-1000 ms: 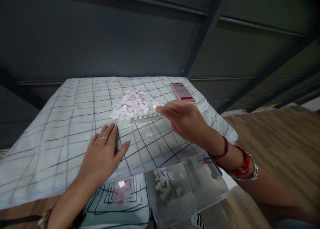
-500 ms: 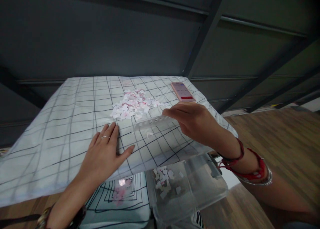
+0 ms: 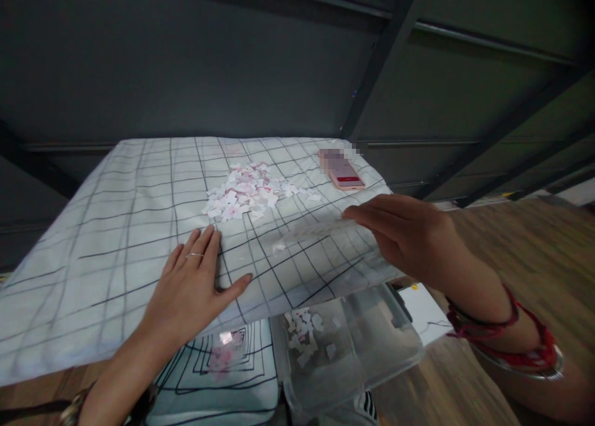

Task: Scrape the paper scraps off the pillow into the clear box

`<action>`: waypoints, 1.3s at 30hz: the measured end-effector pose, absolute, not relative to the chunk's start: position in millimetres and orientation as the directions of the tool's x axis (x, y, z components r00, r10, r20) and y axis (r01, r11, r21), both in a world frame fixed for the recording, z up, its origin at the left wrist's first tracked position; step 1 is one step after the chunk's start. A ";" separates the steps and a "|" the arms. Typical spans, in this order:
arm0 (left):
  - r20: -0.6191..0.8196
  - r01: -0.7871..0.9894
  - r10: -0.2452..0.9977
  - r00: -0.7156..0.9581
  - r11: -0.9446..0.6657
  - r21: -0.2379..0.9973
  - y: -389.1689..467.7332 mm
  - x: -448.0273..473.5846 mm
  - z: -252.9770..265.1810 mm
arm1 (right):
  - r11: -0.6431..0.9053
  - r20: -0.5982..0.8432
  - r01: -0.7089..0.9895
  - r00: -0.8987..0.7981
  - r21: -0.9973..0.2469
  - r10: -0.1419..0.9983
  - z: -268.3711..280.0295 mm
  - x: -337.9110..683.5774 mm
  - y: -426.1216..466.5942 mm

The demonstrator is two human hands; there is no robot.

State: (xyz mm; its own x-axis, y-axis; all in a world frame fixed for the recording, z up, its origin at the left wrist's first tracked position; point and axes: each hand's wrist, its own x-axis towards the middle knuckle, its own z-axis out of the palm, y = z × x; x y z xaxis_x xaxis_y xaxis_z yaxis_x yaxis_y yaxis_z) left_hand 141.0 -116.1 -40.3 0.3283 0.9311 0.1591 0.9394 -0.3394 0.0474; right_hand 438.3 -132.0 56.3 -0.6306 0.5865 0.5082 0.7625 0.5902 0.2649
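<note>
My left hand [image 3: 190, 289] lies palm down with fingers spread on a white cloth with a dark grid [image 3: 153, 209]. My right hand [image 3: 409, 237] is closed, pinching the end of a clear plastic strip [image 3: 320, 229], smeared by motion. It is held low over the cloth; whether it touches cannot be told. Close to the strip's left part lies a small white paper piece [image 3: 279, 247]. Beyond both hands is a heap of small white and pinkish paper scraps [image 3: 246, 193].
A phone [image 3: 348, 173] lies at the cloth's far right. Below the near edge sits a clear plastic box [image 3: 344, 386] with several paper scraps inside, beside a pale blue padded seat [image 3: 209, 401]. A dark panel wall [image 3: 186, 60] stands behind.
My right hand has moved to the right and slightly nearer, drawing the clear strip along with it, away from the heap. My left hand stays in place.
</note>
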 end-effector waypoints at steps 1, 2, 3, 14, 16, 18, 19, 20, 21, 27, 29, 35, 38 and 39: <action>0.160 0.939 0.931 0.329 -0.340 0.050 -116.0 141.0 -40.5 | 0.599 0.496 0.756 -0.639 0.265 0.587 56.6 439.5 -134.3; 0.159 0.939 0.931 0.328 -0.339 0.051 -115.9 141.1 -40.5 | 0.606 0.490 0.751 -0.645 0.263 0.587 57.2 440.2 -136.7; 0.156 0.940 0.933 0.326 -0.337 0.053 -115.8 141.0 -40.4 | 0.610 0.492 0.749 -0.646 0.260 0.584 58.0 440.4 -139.1; 0.126 0.941 0.937 0.326 -0.334 0.048 -116.3 140.5 -37.4 | 0.590 0.514 0.747 -0.651 0.305 0.559 57.6 445.1 -140.0; 0.122 0.942 0.938 0.326 -0.333 0.045 -116.0 140.9 -37.3 | 0.558 0.534 0.760 -0.639 0.332 0.554 56.9 445.2 -138.9; 0.118 0.942 0.938 0.326 -0.332 0.040 -116.1 141.0 -37.0 | 0.539 0.550 0.775 -0.623 0.331 0.557 57.0 444.4 -139.7; 0.116 0.942 0.938 0.327 -0.333 0.038 -116.2 141.0 -36.9 | 0.541 0.552 0.776 -0.619 0.324 0.559 57.0 443.8 -140.4; 0.116 0.942 0.938 0.328 -0.334 0.039 -116.3 141.0 -36.8 | 0.552 0.551 0.771 -0.623 0.317 0.555 57.0 443.3 -141.2; 0.116 0.942 0.938 0.326 -0.333 0.041 -116.3 141.1 -36.7 | 0.568 0.547 0.762 -0.633 0.311 0.548 56.7 443.0 -141.9; 0.106 0.945 0.943 0.316 -0.323 0.053 -115.8 141.7 -36.1 | 0.610 0.555 0.732 -0.656 0.304 0.510 57.3 443.3 -142.1; 0.110 0.943 0.941 0.321 -0.328 0.052 -115.9 141.5 -35.9 | 0.632 0.544 0.716 -0.671 0.298 0.504 59.3 442.3 -142.2; 0.118 0.944 0.940 0.319 -0.326 0.051 -116.2 141.7 -36.4 | 0.645 0.520 0.689 -0.703 0.331 0.485 59.2 437.4 -138.1; 0.116 0.944 0.941 0.318 -0.326 0.054 -116.1 141.7 -35.9 | 0.612 0.534 0.714 -0.682 0.341 0.499 56.4 438.1 -136.0; 0.116 0.943 0.940 0.319 -0.327 0.055 -116.1 141.7 -35.8 | 0.597 0.543 0.723 -0.674 0.348 0.500 56.0 438.6 -136.1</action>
State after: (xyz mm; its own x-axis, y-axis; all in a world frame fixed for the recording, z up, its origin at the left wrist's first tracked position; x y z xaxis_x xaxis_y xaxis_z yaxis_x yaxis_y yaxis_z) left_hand 141.7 -116.1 -35.8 0.3192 0.9405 0.1165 0.9434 -0.3270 0.0550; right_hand 438.6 -136.1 56.0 -0.6741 0.5004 0.5433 0.7232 0.5968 0.3476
